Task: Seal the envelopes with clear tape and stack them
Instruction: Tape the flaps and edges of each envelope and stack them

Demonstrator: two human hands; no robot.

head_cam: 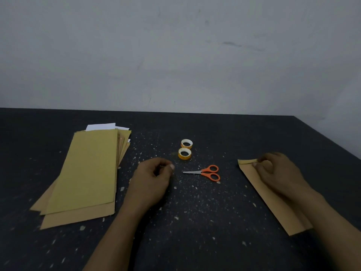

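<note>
Envelope (278,210) I'm working on lies flat near the right edge of the tabletop (195,222), long axis slanting away twd the middle. My R hand (277,169) is on its far end. Thumb & curled fingertips pinch the folded flap strip there, and my forearm covers much of the rest. Can't tell if tape is on that flap yet, since clear tape wouldn't show at this res.

L hand (154,177) hovers just above the tabletop near the centre, fingers curled in, thumb tip against forefinger. Could be a cut strip of tape btwn them, could be nothing. Can't tell.

Two tape rolls sit just beyond the L hand, the near roll (184,157) touching the far roll (186,147). Orange-handled scissors (207,172) lie btwn my hands, blades pointing left.

Pile of envelopes (88,169) sits fanned at the left side, with white sheets (100,126) poking out at its far end, so prob. unsealed.

Progress, my guess: early. One envelope in hand, no sealed stack visible, whole pile left to do.
</note>
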